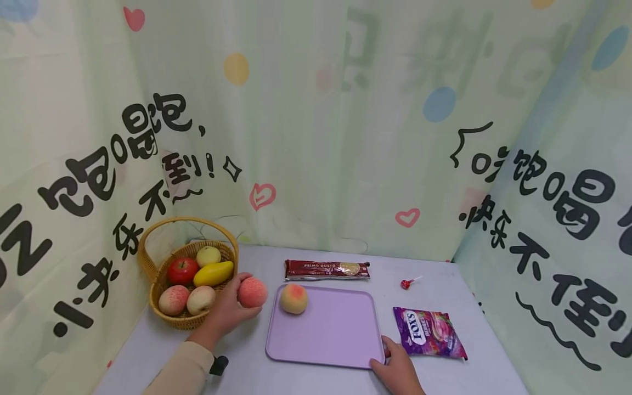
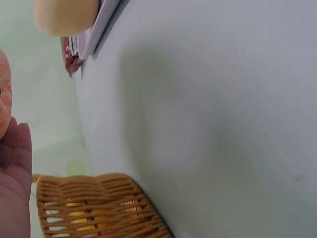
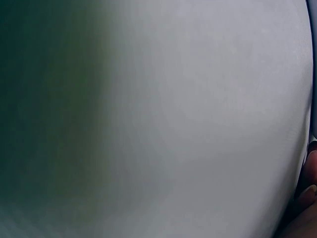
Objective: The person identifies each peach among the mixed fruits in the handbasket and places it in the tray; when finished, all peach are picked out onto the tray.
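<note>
My left hand (image 1: 231,308) grips a pinkish-red peach (image 1: 253,292) in the air between the wicker basket (image 1: 163,304) and the lilac tray (image 1: 331,329). In the left wrist view, the edge of that peach (image 2: 4,94) shows at the far left above the fingers (image 2: 20,148). A yellow-orange peach (image 1: 293,299) sits in the tray's back left corner. At the front right corner of the tray, my right hand (image 1: 396,366) holds the rim between thumb and fingers. Only a few fingertips (image 3: 311,168) of it appear in the right wrist view.
Inside the basket lie a red apple (image 1: 182,271), a yellow mango-like fruit (image 1: 214,274) and several other round fruits. Behind the tray is a dark red spaghetti pack (image 1: 327,269). A lollipop (image 1: 406,284) and a purple Fox's candy bag (image 1: 429,333) lie to the right. Curtains (image 1: 316,137) surround the table.
</note>
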Tool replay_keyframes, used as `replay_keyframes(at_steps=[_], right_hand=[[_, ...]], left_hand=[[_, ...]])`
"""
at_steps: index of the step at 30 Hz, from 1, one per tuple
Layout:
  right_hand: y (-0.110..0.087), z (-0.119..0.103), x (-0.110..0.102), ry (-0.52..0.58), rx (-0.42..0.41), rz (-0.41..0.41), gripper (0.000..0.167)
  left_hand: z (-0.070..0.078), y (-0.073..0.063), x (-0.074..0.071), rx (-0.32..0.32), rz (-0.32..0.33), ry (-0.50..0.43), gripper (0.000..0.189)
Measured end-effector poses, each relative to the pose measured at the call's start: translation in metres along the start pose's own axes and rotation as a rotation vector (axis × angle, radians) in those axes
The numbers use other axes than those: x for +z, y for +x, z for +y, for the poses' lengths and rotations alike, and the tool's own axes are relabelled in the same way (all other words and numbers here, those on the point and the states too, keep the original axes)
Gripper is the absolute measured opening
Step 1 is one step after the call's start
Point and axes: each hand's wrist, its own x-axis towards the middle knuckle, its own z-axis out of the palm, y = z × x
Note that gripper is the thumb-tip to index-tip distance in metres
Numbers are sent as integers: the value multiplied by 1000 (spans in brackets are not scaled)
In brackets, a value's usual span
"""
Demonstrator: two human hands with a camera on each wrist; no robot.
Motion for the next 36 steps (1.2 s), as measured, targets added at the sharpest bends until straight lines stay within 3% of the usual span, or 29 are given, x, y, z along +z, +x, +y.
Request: replay_keyframes(at_steps=[7, 15, 28, 36], right_hand=[[1, 1, 0, 1, 0, -5, 78], [2, -1, 0, 11, 18, -19, 78], [2, 1, -1, -1, 4, -12, 78], [1, 2, 0, 3, -1, -7, 79]], left_hand=[[7, 2, 11, 64, 2, 36, 81], [24, 2, 28, 88, -32, 3, 81], [39, 3, 63, 170, -119, -45, 77], [49, 5, 87, 214, -185, -25, 78]])
